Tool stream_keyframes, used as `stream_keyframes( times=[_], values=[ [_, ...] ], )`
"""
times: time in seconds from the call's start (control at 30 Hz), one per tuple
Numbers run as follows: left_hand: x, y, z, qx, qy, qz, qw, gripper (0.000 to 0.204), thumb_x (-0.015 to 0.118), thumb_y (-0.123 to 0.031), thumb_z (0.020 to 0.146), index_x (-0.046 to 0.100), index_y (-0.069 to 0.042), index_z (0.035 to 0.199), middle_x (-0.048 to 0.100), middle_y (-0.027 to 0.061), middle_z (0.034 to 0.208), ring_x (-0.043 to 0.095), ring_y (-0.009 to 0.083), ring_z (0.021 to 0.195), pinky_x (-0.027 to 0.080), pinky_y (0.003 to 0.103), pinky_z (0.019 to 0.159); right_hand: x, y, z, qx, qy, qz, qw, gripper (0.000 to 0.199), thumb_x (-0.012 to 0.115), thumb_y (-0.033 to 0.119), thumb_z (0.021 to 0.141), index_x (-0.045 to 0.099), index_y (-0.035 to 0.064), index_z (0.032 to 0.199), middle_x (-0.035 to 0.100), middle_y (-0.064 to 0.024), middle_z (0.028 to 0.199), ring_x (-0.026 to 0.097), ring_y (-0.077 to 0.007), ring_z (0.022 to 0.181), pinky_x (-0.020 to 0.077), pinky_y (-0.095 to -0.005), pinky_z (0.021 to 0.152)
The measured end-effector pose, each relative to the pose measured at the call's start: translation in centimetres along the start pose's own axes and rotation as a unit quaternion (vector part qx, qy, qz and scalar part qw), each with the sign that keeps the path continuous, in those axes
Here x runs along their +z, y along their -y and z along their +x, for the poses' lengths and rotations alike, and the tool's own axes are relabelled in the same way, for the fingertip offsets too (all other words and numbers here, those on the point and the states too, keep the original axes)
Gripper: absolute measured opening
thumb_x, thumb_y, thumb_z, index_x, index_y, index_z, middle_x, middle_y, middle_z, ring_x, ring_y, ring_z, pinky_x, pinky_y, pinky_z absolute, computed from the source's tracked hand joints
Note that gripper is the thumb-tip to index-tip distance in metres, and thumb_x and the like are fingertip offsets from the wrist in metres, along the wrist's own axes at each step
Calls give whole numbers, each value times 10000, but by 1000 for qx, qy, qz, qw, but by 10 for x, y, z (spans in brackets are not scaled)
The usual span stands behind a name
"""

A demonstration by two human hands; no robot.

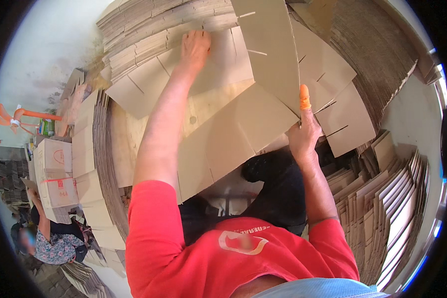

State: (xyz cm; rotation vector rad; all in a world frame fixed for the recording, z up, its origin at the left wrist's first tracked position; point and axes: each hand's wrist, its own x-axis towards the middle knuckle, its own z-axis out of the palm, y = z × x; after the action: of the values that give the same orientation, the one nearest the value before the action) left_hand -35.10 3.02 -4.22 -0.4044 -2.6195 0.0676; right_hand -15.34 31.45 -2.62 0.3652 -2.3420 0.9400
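My left hand (196,47) reaches forward to slotted cardboard sheets (223,59) lying against the front of a tall stack (169,30). Its fingers are curled down over the upper part of a sheet; their tips are partly hidden. My right hand (305,131) is closed round the near end of a long cardboard sheet (273,49) that slants up and away. An orange finger cover (304,97) on one digit lies along that sheet's edge. Below, another creased sheet (223,144) spans the wooden board (193,111) in front of my body.
More slotted sheets (328,74) lie right of the held one, beside a thick cardboard pile (372,54). Cardboard stands packed on edge (382,208) at lower right. At left are another stack (102,144), a carton (55,174), an orange fan (16,119) and another person (57,243).
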Motion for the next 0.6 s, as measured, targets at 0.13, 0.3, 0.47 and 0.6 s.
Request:
stream_keyframes(
  times=[0.13,0.3,0.47,0.6],
  values=[
    [-7,13,-6,40,-16,-34,998,233,702,-71,683,628,-67,904,633,113,844,571,275,891,430,394,799,5,3,3,13,4,0,1000,901,450,-242,604,377,112,1429,625,-228,1047,640,-318,793,509,-298,687],
    [-32,-2,-15,77,10,-88,993,134,663,-49,704,649,-82,833,636,90,784,589,274,823,480,402,713,2,13,11,-34,-12,27,999,882,465,-234,612,389,114,1419,629,-208,1036,648,-321,800,521,-319,687],
    [-51,-20,-28,142,-70,-150,976,109,663,-32,715,647,-80,812,632,66,766,589,244,777,496,375,621,-4,12,5,3,61,23,998,882,536,-207,638,375,154,1426,628,-164,1023,645,-312,814,534,-334,707],
    [-71,-31,-32,131,-114,-173,970,114,655,-1,698,624,-67,785,613,69,741,580,245,763,494,369,615,-7,15,-2,-2,86,39,995,866,591,-171,661,370,172,1425,621,-149,1026,640,-319,832,537,-365,704]
  ],
)
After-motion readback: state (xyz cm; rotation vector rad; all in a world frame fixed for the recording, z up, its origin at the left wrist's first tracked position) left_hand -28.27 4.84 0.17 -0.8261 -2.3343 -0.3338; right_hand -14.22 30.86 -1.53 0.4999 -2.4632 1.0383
